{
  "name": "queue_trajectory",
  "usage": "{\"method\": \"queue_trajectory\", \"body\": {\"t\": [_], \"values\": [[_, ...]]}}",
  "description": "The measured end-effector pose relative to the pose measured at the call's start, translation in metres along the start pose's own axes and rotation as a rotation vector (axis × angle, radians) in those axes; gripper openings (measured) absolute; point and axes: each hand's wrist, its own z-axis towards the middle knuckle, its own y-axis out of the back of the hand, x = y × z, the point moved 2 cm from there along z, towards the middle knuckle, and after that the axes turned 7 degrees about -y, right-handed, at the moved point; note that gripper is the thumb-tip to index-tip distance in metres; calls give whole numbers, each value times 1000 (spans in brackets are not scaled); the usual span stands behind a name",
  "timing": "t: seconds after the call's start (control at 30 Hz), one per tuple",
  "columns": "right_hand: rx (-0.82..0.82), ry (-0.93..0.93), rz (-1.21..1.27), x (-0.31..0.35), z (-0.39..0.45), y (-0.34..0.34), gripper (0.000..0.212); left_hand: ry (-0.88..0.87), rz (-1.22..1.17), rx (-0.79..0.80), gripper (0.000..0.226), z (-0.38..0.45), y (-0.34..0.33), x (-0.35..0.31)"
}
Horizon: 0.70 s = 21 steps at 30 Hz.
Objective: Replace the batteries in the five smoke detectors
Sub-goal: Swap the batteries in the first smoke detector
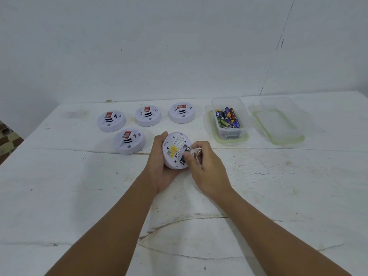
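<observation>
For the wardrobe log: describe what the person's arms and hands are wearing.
Nothing is worn that shows. Both forearms are bare right down to the bottom edge of the picture, with no sleeve in view. The left hand and right hand have no gloves, and no watch, bracelet or ring is visible on wrists or fingers.
</observation>
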Motion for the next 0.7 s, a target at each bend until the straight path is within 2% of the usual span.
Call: {"method": "queue_trajectory", "body": {"t": [0.1,0.7], "values": [[12,3,-84,-1,2,-2,28,-3,-6,-8,49,1,1,0],[54,-18,-101,-1,7,-5,31,9,28,-61,55,2,1,2]]}}
